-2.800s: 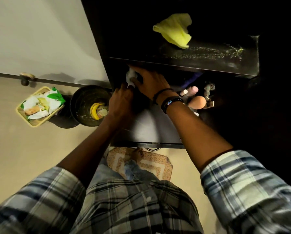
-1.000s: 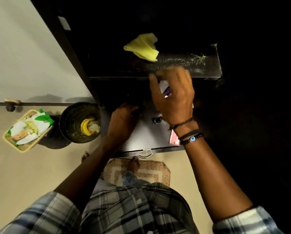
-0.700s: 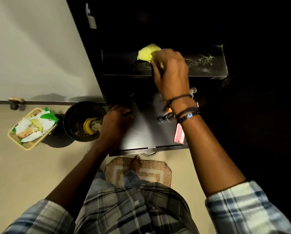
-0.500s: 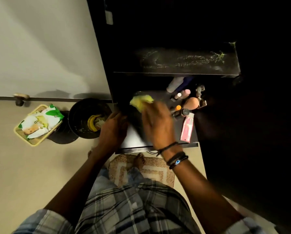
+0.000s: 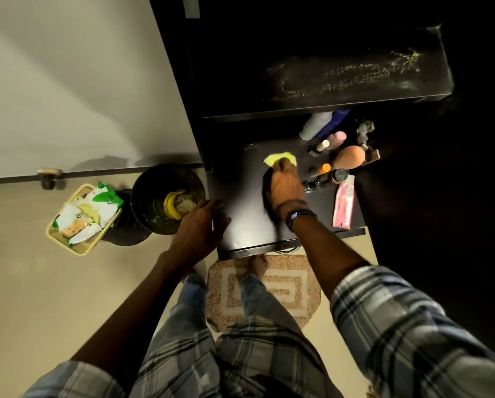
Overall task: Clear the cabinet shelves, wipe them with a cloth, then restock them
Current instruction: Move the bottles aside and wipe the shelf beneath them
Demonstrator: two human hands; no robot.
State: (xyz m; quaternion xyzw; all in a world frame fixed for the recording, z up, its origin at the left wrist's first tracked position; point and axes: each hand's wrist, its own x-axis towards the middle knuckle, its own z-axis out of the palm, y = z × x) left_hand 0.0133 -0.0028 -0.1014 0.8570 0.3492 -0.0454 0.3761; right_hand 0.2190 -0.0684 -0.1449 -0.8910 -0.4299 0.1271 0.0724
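Now that the cloth [image 5: 278, 160] is off the upper shelf [image 5: 240, 81] and down on the lower shelf [image 5: 240, 196], the job's basically moved one level down. A few seconds back it was just lying up there in a crumpled heap. The right hand [image 5: 287, 191] grabbed it and now has it pinned against the middle of the lower shelf, fingers bunched over it so only a yellow corner pokes out on the far side. The left hand [image 5: 199, 225] hasn't gone far and rests on the near left edge of that shelf, fingers loose, holding nothing. The upper shelf is bare but shows pale streaky smears toward the right, so I wouldn't call it finished. Also the lower shelf isn't really cleared: the bottles [image 5: 318, 126], a pink tube [image 5: 344, 205] and other small bits are crowded on its right side. My guess is the left half gets wiped first, then that stuff has to shift over.
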